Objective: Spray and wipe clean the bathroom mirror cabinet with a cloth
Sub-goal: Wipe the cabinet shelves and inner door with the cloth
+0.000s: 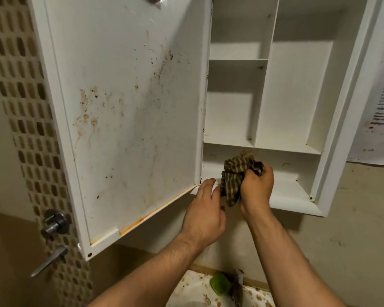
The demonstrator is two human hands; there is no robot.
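Checked brown cloth [236, 177] bunched in the right hand [256, 187], fist closed around it, forearm raised to the lowest shelf of the white cabinet [297, 191]. Left hand [205, 210], back to camera, fingers loosely curled and holding nothing, rests at the shelf's front edge beside the stained open door [131, 111]

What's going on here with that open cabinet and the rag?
A person is cleaning a white wall cabinet whose door hangs open. The right hand grips a bunched checked cloth at the bottom shelf, while the left hand rests at the shelf's front edge beside it. The shelves look empty, and the inside of the door carries brown stains and streaks, so that part is not yet wiped.
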